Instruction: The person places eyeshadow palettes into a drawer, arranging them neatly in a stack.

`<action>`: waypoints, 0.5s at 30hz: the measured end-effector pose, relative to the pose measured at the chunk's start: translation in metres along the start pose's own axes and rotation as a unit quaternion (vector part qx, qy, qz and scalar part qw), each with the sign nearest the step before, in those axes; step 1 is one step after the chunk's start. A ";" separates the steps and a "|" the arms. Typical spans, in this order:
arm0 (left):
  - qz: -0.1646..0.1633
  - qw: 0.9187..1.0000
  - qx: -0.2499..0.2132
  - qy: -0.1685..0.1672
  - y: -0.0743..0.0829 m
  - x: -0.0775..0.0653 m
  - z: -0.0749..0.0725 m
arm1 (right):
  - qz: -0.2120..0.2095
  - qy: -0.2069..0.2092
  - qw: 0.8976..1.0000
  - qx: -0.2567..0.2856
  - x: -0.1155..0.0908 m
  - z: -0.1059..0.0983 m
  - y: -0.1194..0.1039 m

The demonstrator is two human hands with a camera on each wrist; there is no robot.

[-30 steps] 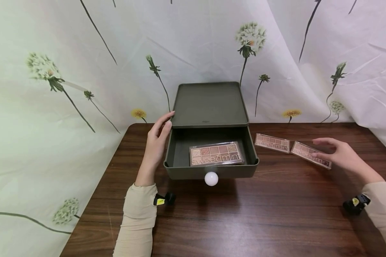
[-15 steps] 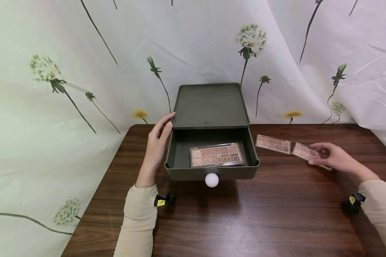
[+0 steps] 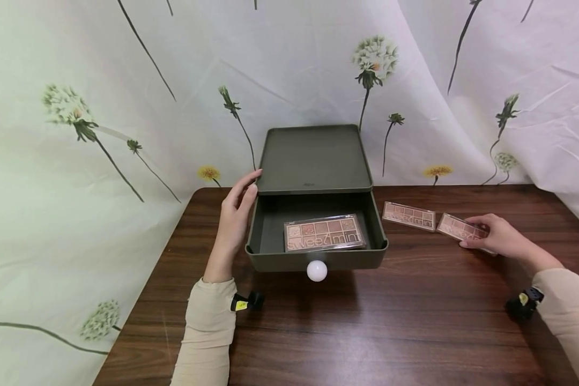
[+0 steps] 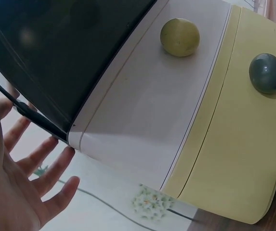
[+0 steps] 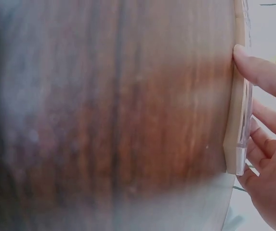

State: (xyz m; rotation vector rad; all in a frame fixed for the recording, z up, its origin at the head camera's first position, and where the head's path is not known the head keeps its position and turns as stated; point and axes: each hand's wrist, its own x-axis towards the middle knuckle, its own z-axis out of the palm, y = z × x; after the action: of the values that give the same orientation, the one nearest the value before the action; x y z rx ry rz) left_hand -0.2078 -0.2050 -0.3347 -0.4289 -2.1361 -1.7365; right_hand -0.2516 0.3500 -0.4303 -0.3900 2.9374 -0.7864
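Note:
A dark green drawer box (image 3: 316,158) stands at the back of the table, its top drawer (image 3: 275,260) pulled out. Inside that drawer lies a clear-lidded eyeshadow palette (image 3: 324,234). My left hand (image 3: 234,220) rests against the box's left side with fingers loosely extended; the left wrist view shows its fingertips (image 4: 69,151) touching near the open drawer's edge. On the table at right, my right hand (image 3: 507,239) pinches an eyeshadow palette (image 3: 455,227), thumb on the near edge and fingers at the far side. Another eyeshadow palette (image 3: 408,215) lies just left of it.
Below the open drawer, the left wrist view shows a white drawer (image 4: 142,106) with a yellow knob and a yellow drawer (image 4: 229,144) with a dark knob. Behind the brown wooden table (image 3: 391,327) hangs a dandelion-printed cloth (image 3: 299,64).
My right hand has shifted slightly left and down onto the right-hand eyeshadow palette and now pinches its edges. My left hand stays against the box.

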 end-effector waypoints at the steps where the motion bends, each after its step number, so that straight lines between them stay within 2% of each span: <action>1: 0.000 1.000 0.000 0.000 0.000 0.000 0.000 | 0.003 0.000 1.000 0.001 0.000 0.000 -0.001; 7: 0.002 1.000 0.003 0.002 -0.001 0.000 -0.001 | 0.013 0.006 1.000 0.018 -0.005 -0.005 -0.010; 15: 0.004 1.000 0.003 0.002 0.001 0.000 0.000 | 0.000 0.028 1.000 0.005 -0.013 -0.014 -0.025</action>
State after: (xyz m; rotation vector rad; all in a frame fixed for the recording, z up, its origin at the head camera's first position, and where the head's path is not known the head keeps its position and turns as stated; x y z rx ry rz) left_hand -0.2071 -0.2046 -0.3338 -0.4317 -2.1331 -1.7257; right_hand -0.2352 0.3396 -0.4054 -0.3742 2.9833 -0.8255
